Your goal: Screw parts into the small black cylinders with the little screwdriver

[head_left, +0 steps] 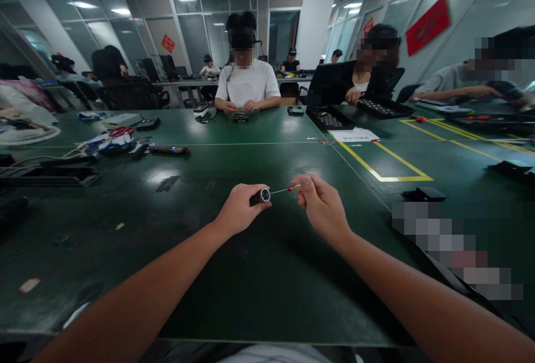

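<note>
My left hand (242, 207) is closed around a short black cylinder (259, 196) whose round end, ringed in a pale silvery colour, faces right toward me. Between the thumb and fingers of my right hand (320, 204) is a thin screwdriver (290, 189) with a red collar and a slim metal shaft. Its shaft points left, and the tip meets the ringed end of the cylinder; how deep it reaches inside I cannot tell. Both hands are held above the green table (267, 279), and most of the screwdriver handle is hidden by my fingers.
A dark pen-like tool (169, 150) lies at left, near red-handled scissors (122, 131) and cables. Black trays (330, 117) and a small black part (424, 194) are on the right, by yellow tape (401, 178). Several people sit around; one in a white shirt (247, 81) faces me.
</note>
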A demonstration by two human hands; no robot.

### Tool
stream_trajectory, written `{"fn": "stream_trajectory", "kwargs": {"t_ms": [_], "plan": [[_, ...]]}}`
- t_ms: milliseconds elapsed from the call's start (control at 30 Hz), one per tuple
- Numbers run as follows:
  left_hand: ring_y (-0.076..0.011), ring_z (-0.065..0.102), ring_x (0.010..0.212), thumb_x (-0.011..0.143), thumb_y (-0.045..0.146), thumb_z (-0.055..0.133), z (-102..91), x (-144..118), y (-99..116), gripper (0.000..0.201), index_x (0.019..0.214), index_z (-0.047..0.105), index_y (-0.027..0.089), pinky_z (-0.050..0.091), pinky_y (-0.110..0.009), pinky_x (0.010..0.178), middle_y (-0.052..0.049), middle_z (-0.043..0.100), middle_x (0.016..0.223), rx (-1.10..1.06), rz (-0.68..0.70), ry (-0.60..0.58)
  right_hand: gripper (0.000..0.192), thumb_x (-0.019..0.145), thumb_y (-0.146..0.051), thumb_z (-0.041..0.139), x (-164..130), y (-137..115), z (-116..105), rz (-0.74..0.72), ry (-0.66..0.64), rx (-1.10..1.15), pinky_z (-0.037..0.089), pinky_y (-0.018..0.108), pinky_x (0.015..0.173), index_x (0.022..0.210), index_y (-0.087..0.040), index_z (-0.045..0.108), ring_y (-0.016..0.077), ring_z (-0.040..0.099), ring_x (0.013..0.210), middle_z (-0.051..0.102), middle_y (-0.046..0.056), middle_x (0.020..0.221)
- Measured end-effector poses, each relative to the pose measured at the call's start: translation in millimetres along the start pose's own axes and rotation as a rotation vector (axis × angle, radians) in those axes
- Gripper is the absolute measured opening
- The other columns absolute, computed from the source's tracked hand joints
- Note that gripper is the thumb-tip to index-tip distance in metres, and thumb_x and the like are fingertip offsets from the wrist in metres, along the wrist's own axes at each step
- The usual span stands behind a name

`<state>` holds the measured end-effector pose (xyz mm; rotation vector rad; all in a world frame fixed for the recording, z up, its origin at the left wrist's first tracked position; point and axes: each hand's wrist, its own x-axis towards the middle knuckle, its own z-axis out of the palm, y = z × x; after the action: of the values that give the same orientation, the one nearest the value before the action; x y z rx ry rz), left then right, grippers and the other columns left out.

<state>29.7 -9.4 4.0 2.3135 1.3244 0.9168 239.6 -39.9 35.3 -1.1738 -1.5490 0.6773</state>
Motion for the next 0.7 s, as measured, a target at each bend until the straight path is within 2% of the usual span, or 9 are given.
{"fn": "stream_trajectory", "kwargs": {"t_ms": [100,200,333,500,567,700], "plan": [[-0.0238,0.062,0.101,0.086,0.031,0.074,-0.1,-1,-1,0.034,0.118,0.067,0.026,0.044,-0.043,0.098,-0.003,0.072,0.110,0.006,-0.002,-0.012,0.039,0.101,-0.049,0.044,0,1,-1,-0.015,0.014,-0.092,0.039,0.029,0.057,0.093,-0.020,0.068,0.0154,0.053,0.059,0.055,-0.001,0.063],[-0.0241,0.062,0.101,0.086,0.031,0.074,-1.5,-1,-2,0.034,0.119,0.067,0.027,0.045,-0.044,0.097,-0.003,0.072,0.111,0.011,-0.009,-0.013,0.029,0.100,-0.040,0.045,1,4,-2,-0.042,-0.014,-0.166,0.041,0.030,0.060,0.107,-0.020,0.066,0.0169,0.057,0.064,0.061,0.001,0.072],[-0.0240,0.062,0.100,0.086,0.029,0.074,-2.8,0,-2,0.033,0.118,0.067,0.025,0.045,-0.043,0.094,-0.003,0.072,0.108,0.023,-0.014,-0.001,0.029,0.099,-0.032,0.044,1,7,-3,-0.040,-0.058,-0.174,0.044,0.030,0.064,0.120,-0.020,0.061,0.0186,0.063,0.075,0.069,0.004,0.087],[-0.0237,0.062,0.098,0.086,0.032,0.074,-1.3,0,-1,0.034,0.119,0.068,0.026,0.045,-0.042,0.094,-0.003,0.072,0.106,0.034,-0.010,-0.009,0.039,0.102,-0.043,0.040,2,2,-6,-0.036,-0.063,-0.259,0.043,0.030,0.062,0.105,-0.021,0.072,0.0182,0.063,0.066,0.068,0.002,0.073],[-0.0235,0.062,0.098,0.086,0.031,0.075,-0.6,0,-2,0.034,0.118,0.068,0.025,0.045,-0.042,0.094,-0.003,0.072,0.105,0.043,-0.017,-0.011,0.038,0.101,-0.041,0.042,4,0,-6,-0.064,-0.069,-0.314,0.044,0.031,0.065,0.103,-0.020,0.074,0.0189,0.065,0.070,0.072,0.004,0.079],[-0.0234,0.062,0.099,0.085,0.030,0.075,-0.7,-1,-5,0.034,0.118,0.068,0.026,0.046,-0.041,0.093,-0.003,0.072,0.107,0.030,-0.029,0.004,0.037,0.099,-0.032,0.044,4,-3,-5,-0.102,-0.124,-0.361,0.046,0.032,0.067,0.125,-0.018,0.066,0.0198,0.066,0.072,0.075,0.007,0.090]]}}
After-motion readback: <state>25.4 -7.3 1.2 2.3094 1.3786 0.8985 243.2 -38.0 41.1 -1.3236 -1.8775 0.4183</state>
